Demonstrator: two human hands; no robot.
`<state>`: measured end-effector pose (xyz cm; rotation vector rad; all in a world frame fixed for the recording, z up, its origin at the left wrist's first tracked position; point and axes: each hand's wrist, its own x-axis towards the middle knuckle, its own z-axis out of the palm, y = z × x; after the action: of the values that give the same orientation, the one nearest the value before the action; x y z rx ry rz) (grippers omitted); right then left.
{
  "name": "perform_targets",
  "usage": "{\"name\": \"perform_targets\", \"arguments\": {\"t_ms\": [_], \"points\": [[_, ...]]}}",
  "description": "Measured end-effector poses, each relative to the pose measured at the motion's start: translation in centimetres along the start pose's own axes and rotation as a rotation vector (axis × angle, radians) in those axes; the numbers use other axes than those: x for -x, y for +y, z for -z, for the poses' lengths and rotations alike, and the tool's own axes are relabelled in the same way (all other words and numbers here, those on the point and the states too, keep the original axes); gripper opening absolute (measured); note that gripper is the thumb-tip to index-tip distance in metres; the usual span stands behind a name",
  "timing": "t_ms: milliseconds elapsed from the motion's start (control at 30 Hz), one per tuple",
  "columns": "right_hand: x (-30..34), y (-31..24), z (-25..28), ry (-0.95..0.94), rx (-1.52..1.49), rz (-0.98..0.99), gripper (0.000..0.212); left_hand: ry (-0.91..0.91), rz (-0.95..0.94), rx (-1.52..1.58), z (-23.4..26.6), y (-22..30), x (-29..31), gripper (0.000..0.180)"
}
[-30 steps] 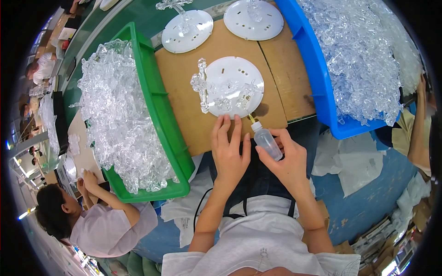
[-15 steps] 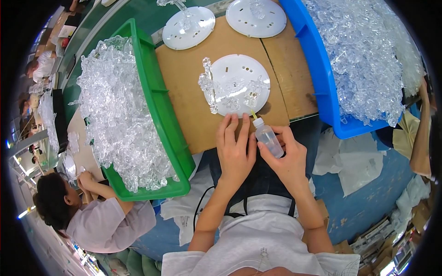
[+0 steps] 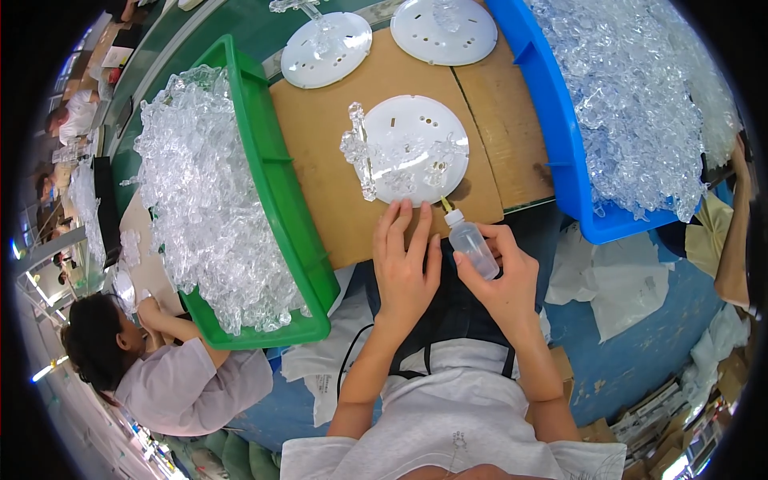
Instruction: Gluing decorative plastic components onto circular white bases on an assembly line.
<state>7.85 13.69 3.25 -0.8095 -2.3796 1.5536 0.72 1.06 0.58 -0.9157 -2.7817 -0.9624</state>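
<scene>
A white round plate [image 3: 408, 116] lies on brown cardboard in front of me, with clear plastic pieces [image 3: 408, 156] on its surface. One long, knobbly clear piece [image 3: 362, 152] overlaps its left rim. My left hand [image 3: 406, 268] has its fingers stretched out, the fingertips at the plate's near edge. In my right hand [image 3: 508, 276] is a small translucent squeeze bottle [image 3: 472, 248] with a thin yellowish tip. The bottle tilts so that this tip points up toward the plate's near right rim. Whether the tip touches the plate I cannot tell.
To the left, a green bin [image 3: 276, 184] is heaped with clear plastic pieces; a blue bin [image 3: 564, 136] with more stands to the right. Two more white plates [image 3: 340, 68] with clear parts lie at the far side. A co-worker [image 3: 172, 376] sits at the lower left.
My right hand and the bottle have shifted slightly right and toward me, the tip drawing back from the plate's surface to near its rim. My left hand has barely moved.
</scene>
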Motion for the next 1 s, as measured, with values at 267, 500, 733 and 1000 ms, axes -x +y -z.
{"name": "perform_targets", "arguments": {"t_ms": [267, 500, 733, 1000], "points": [[-1.1, -0.1, -0.7, -0.055, 0.042, 0.098, 0.034, 0.172, 0.104, 0.146, 1.1, -0.1, -0.4, 0.028], [-1.6, -0.3, -0.5, -0.072, 0.069, 0.142, 0.036, 0.433, 0.260, 0.354, 0.7, -0.4, -2.7, 0.036], [-1.9, 0.0, -0.3, -0.080, 0.055, 0.142, 0.035, 0.321, 0.349, 0.319, 0.8, -0.5, -3.9, 0.042], [-2.2, 0.2, -0.1, -0.081, 0.037, 0.121, 0.036, 0.338, 0.370, 0.265, 0.9, -0.1, -4.2, 0.033]]}}
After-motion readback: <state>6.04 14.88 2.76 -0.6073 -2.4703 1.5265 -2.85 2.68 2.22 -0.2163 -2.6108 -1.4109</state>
